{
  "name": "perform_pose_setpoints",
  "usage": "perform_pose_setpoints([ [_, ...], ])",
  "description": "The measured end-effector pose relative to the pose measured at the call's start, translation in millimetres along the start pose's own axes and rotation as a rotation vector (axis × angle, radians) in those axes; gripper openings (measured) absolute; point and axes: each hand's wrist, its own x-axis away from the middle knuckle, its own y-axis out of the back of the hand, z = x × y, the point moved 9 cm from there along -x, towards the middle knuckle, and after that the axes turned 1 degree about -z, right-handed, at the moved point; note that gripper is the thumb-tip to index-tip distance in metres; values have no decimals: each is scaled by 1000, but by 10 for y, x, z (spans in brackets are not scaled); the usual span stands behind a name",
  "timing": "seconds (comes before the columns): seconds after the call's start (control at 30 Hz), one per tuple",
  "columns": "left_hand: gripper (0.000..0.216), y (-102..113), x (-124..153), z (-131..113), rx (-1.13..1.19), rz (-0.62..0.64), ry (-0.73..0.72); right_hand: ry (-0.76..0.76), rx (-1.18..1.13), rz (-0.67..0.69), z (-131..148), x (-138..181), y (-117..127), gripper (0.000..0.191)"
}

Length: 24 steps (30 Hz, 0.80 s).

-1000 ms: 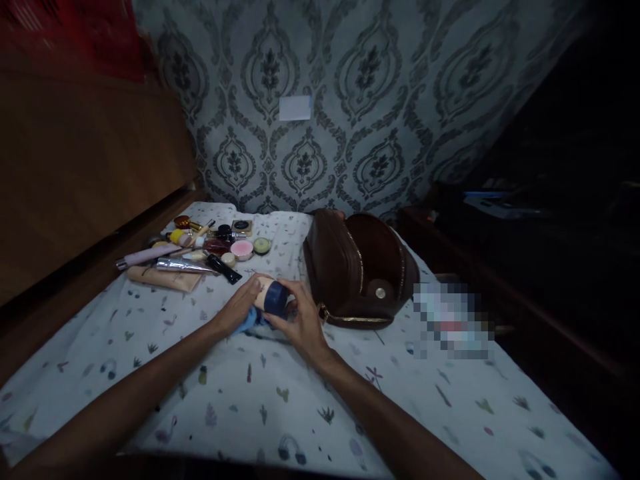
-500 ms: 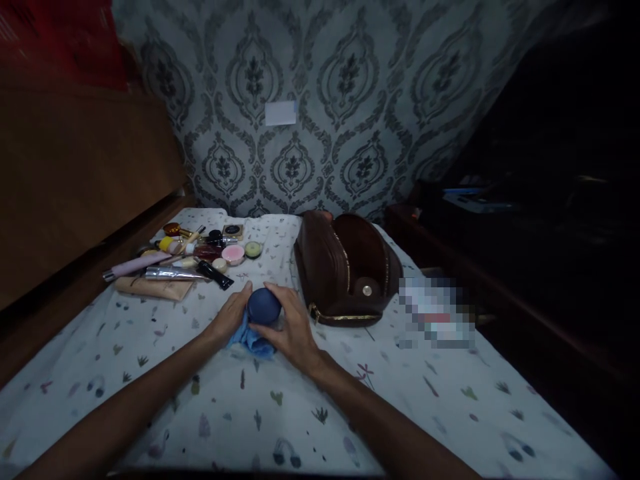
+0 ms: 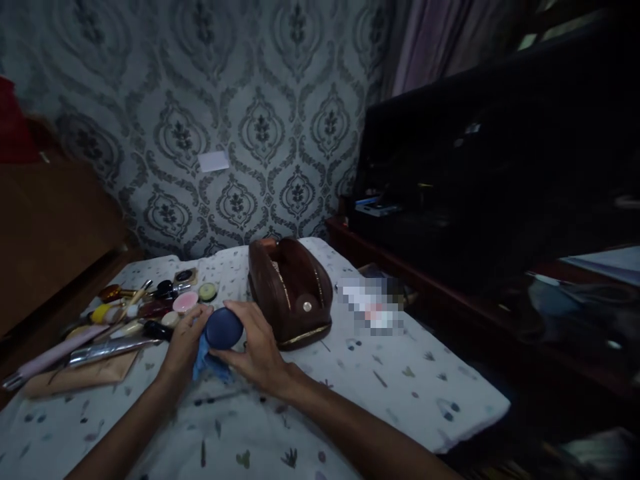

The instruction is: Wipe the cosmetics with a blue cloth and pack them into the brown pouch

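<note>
My right hand (image 3: 257,353) grips a round container with a dark blue cap (image 3: 223,328), its cap end facing me. My left hand (image 3: 184,343) is curled against the container's left side and holds a crumpled blue cloth (image 3: 206,363) beneath it. Both hands rest low over a patterned white sheet (image 3: 400,380). An open brown leather pouch (image 3: 293,293) stands just right of my hands.
A spread of cosmetics (image 3: 150,310) lies at the left: tubes, brushes, small jars, a pink compact (image 3: 185,301). A wooden headboard (image 3: 50,233) rises at the left. A dark cabinet (image 3: 475,193) stands at the right past the sheet's edge. A blurred packet (image 3: 373,307) lies beyond the pouch.
The view has swung to the right, bringing the dark cabinet into sight. The container was turned from lying sideways to showing its blue cap; both hands stay on it.
</note>
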Motion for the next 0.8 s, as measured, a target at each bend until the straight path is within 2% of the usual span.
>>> perform_pose_setpoints([
  [0.1,29,-260,-97,-272,-58,79,-144,-41,-18,-76,33,-152,249,67],
  [0.23,28,-705,-157,-592,-249,236,-430,-150,-90,-210,20,-342,639,64],
  [0.37,32,-1124,-75,-721,-655,367,-696,-287,-162,-367,-169,-502,1031,60],
  [0.43,37,-1248,-11,-706,-869,394,-772,-327,-126,-373,-311,-583,1161,58],
  [0.5,40,-1283,47,-686,-983,386,-809,-376,-22,-296,-487,-656,1221,57],
  [0.57,40,-1263,102,-674,-995,360,-829,-436,135,-160,-682,-698,1225,57],
  [0.7,39,-1203,180,-629,-882,326,-837,-670,387,134,-1137,-618,1147,58],
  [0.8,40,-1183,195,-589,-805,300,-825,-810,409,217,-1399,-535,1058,63],
])
